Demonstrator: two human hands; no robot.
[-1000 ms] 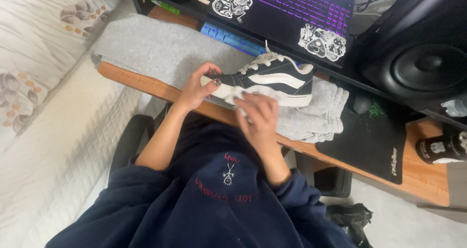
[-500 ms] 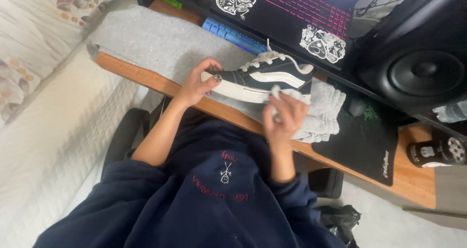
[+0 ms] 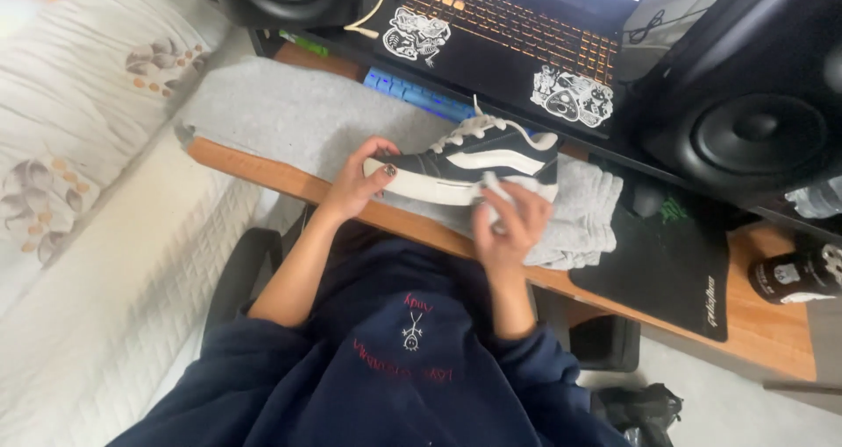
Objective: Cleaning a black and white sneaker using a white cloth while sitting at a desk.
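A black sneaker [image 3: 478, 159] with a white stripe, white laces and a white sole lies on its side on a grey towel [image 3: 289, 114] spread over the wooden desk [image 3: 772, 337]. My left hand [image 3: 355, 182] grips the toe end of the sneaker, thumb on the sole. My right hand [image 3: 509, 223] holds a small white wipe [image 3: 493, 186] pressed against the white sole near the heel.
A black laptop [image 3: 517, 35] with stickers and a lit keyboard stands behind the shoe, a blue keyboard [image 3: 412, 92] under its edge. Large black speakers [image 3: 754, 122] stand at the right. A black mouse pad [image 3: 667, 263] and a dark jar [image 3: 794, 276] lie right. A bed [image 3: 96, 193] is left.
My right hand slid with the wipe along the sole from the middle toward the heel. The left hand kept its hold on the toe. The laptop keys changed colour from purple to orange.
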